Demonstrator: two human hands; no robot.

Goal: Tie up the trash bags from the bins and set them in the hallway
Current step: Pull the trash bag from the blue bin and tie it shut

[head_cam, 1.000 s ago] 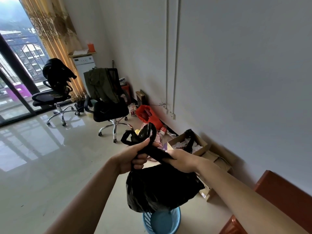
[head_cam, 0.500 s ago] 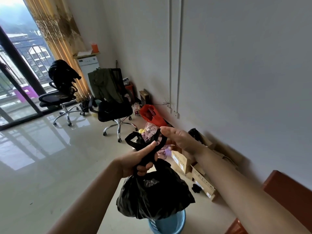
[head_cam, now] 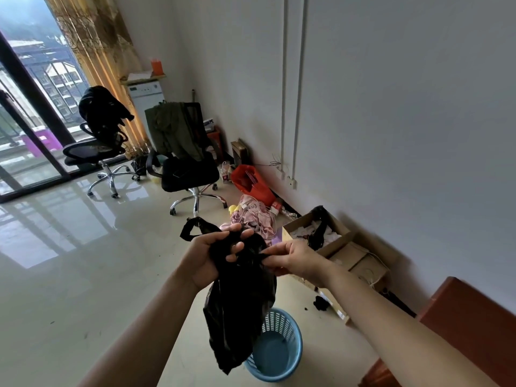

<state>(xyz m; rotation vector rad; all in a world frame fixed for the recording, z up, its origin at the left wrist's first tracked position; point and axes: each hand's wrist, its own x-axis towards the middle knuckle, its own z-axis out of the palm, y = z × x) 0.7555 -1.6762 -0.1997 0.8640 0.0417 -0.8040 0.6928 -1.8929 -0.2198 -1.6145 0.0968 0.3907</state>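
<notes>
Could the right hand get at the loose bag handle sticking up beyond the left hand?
Probably, not directly: the left hand, gripping the bag, sits between the right hand and the handle, so it must go over.

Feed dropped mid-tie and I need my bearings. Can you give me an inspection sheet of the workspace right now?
Surface: glossy tiled floor.
Job's things: black trash bag held over the blue bin; one handle loop sticks out left.
Clutter: open cardboard boxes, red bag and pink heap along the wall.
Hands: left hand grips the bag's neck; right hand pinches a strip of it.
Cables: two conduits run down to sockets; loose wires beside them.
Surroundings: two office chairs draped with clothes, curtain, glass balcony door.
</notes>
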